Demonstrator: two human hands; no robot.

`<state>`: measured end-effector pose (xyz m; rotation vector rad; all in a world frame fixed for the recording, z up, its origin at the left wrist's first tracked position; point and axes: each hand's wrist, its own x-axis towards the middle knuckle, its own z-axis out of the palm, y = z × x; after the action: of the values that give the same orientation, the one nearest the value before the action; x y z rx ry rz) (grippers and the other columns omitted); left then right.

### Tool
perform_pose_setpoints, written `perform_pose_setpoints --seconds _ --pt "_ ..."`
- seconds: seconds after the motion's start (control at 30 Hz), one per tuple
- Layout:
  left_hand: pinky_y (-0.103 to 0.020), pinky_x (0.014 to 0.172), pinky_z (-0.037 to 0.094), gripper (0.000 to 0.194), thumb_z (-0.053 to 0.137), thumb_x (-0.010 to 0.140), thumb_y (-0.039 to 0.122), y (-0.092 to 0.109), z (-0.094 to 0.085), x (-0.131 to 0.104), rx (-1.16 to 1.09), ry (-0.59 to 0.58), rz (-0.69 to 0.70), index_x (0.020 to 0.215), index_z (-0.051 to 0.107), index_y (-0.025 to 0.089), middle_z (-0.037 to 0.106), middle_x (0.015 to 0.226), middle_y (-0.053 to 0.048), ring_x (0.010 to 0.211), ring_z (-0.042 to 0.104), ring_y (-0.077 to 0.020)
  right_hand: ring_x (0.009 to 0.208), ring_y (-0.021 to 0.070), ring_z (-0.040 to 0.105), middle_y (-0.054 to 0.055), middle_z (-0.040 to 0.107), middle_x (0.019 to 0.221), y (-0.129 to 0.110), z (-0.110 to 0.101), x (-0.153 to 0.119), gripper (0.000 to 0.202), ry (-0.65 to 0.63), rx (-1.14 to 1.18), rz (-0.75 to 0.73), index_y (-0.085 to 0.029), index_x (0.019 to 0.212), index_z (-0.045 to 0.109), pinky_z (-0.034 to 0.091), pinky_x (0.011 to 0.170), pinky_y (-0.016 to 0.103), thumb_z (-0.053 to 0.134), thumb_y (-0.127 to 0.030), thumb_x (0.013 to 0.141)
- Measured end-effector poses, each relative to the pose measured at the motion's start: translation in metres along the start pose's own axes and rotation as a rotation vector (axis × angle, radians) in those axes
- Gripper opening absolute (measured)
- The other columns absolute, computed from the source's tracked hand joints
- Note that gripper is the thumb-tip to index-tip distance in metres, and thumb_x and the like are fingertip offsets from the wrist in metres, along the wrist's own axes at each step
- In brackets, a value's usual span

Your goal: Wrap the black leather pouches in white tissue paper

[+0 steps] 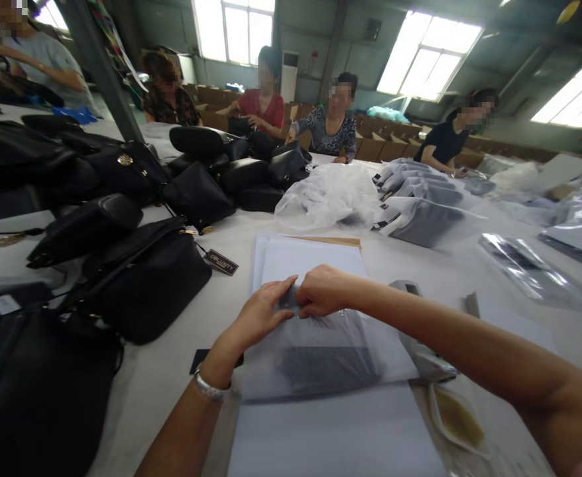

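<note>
Closest up is a big black bag (42, 397), chopped off by the left and bottom edges, so no clue what's in it. Past it on the white counter (154, 381) there's a heap of other black bags (196, 192), half hiding each other, one trailing a tag (221, 262). Left hand (258, 315) has fingers and thumb spread apart on the top end of a see-through plastic bag (321, 334), which lies on white sheets (331, 437). Something dark (333, 371) shows inside, too hazy to make out. Right hand (325, 291) curls its fingers onto that same end; tips are hidden, so can't tell if they're pinching. A grey gadget (435, 363) is partly covered by the right forearm. Near it sits a shallow dish (435, 411) of yellowish-brown stuff (457, 421), then shiny packets (539, 271).
</note>
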<state>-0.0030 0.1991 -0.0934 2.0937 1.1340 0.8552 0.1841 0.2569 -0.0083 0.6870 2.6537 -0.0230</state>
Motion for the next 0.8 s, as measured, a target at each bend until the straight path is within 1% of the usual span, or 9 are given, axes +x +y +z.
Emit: perform_pose_setpoints --seconds 0.17,0.23,0.3,0.37,0.5,0.57,0.67,0.73,0.8 --pt "-0.041 0.111 0.04 0.078 0.071 0.078 0.014 -0.001 0.002 0.0 -0.015 0.018 -0.065 0.148 0.039 0.028 0.057 0.141 -0.007 0.129 0.053 -0.0231 0.069 0.026 0.067 0.012 0.074 0.076 0.009 0.0 0.008 0.062 0.02 -0.061 0.12 -0.019 0.096 0.075 0.038 0.058 0.028 0.062 -0.075 0.073" --pt "-0.042 0.11 0.041 0.079 0.071 0.077 0.013 0.0 0.002 0.0 -0.027 0.016 -0.082 0.148 0.039 0.029 0.058 0.139 -0.007 0.128 0.053 -0.0234 0.068 0.0254 0.067 0.011 0.073 0.075 0.015 0.002 0.008 0.066 0.013 -0.026 0.13 -0.019 0.094 0.075 0.038 0.059 0.028 0.062 -0.079 0.07" --pt "-0.042 0.11 0.041 0.079 0.071 0.077 0.014 0.001 0.002 0.0 -0.03 0.017 -0.089 0.148 0.039 0.028 0.058 0.139 -0.007 0.128 0.054 -0.0233 0.069 0.0234 0.067 0.008 0.073 0.076 0.022 0.003 0.006 0.064 0.018 0.036 0.127 -0.021 0.091 0.074 0.036 0.058 0.027 0.062 -0.08 0.069" --pt "-0.041 0.11 0.041 0.079 0.072 0.077 0.014 0.002 0.002 0.0 -0.025 0.018 -0.091 0.148 0.039 0.028 0.057 0.141 -0.008 0.128 0.054 -0.0226 0.07 0.0211 0.066 0.004 0.074 0.078 0.029 0.002 0.0 0.056 0.038 0.105 0.129 -0.023 0.09 0.074 0.034 0.057 0.026 0.064 -0.075 0.071" --pt "-0.038 0.11 0.041 0.081 0.073 0.076 0.014 0.002 0.001 0.0 -0.004 0.012 -0.075 0.149 0.038 0.027 0.058 0.139 -0.008 0.126 0.055 -0.0214 0.069 0.0162 0.065 -0.001 0.075 0.081 0.037 -0.004 -0.02 0.028 0.11 0.201 0.143 -0.026 0.094 0.073 0.032 0.056 0.024 0.067 -0.05 0.08" --pt "-0.037 0.109 0.042 0.082 0.073 0.076 0.014 0.002 0.001 0.001 0.006 0.014 -0.065 0.149 0.037 0.026 0.06 0.138 -0.008 0.125 0.056 -0.0212 0.066 0.0138 0.063 -0.003 0.074 0.079 0.036 -0.011 -0.031 0.02 0.156 0.25 0.144 -0.027 0.093 0.073 0.031 0.055 0.023 0.066 -0.042 0.082" --pt "-0.036 0.109 0.041 0.081 0.074 0.077 0.015 0.001 0.001 0.001 0.003 0.016 -0.062 0.149 0.037 0.025 0.06 0.138 -0.008 0.126 0.056 -0.0212 0.06 0.0114 0.059 -0.004 0.071 0.071 0.029 -0.02 -0.044 0.018 0.184 0.374 0.095 -0.025 0.089 0.073 0.032 0.053 0.021 0.066 -0.04 0.083" --pt "-0.037 0.111 0.039 0.081 0.074 0.077 0.016 0.001 0.001 0.002 -0.013 0.009 -0.07 0.148 0.038 0.025 0.059 0.139 -0.009 0.127 0.055 -0.0219 0.057 0.0102 0.058 -0.004 0.068 0.066 0.022 -0.022 -0.048 0.021 0.147 0.514 0.01 -0.021 0.087 0.073 0.033 0.053 0.02 0.064 -0.041 0.085" --pt "-0.039 0.112 0.038 0.081 0.076 0.076 0.018 0.001 0.001 0.002 -0.034 -0.001 -0.079 0.148 0.039 0.025 0.059 0.139 -0.009 0.128 0.054 -0.0229 0.057 0.0095 0.057 -0.003 0.065 0.063 0.015 -0.02 -0.048 0.027 0.073 0.67 -0.076 -0.018 0.087 0.073 0.036 0.053 0.019 0.063 -0.043 0.086"
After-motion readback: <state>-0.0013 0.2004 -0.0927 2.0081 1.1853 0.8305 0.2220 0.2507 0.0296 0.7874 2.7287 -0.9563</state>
